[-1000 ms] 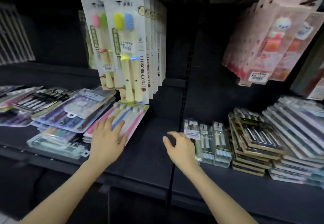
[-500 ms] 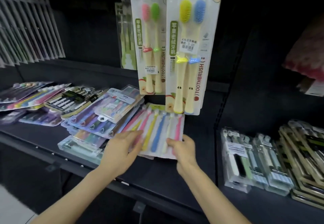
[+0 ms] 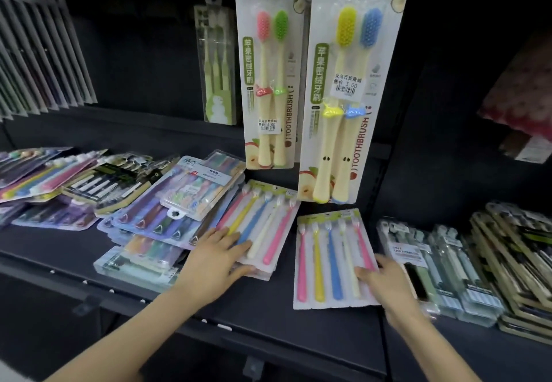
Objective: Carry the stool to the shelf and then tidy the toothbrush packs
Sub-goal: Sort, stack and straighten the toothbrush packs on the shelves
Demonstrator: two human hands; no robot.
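Dark shop shelving filled the view, and on the black shelf [image 3: 263, 316] many toothbrush packs lay flat in loose, slanted piles. The left hand [image 3: 215, 265] rested flat on a small stack of packs [image 3: 268, 226] with five coloured brushes each; its fingers were nearly straight and spread over the top pack, and the thumb lay along the front edge, so it pressed and did not grasp. Just beside this stack, apart from it, a single pack [image 3: 331, 259] of the same kind lay alone on the shelf. The right hand [image 3: 388, 286] touched its lower right corner, but this hand was blurred and I cannot tell if the fingers pinched the edge or only lay on it. To its right stood boxed packs [image 3: 433, 262], and two hanging packs [image 3: 337, 83] hung above. Such a pack is probably very light, thin and a little bendy, with smooth plastic that slides easily on another pack. I think it is best taken by the card edge, thumb under and fingers over, not by the plastic bubble.
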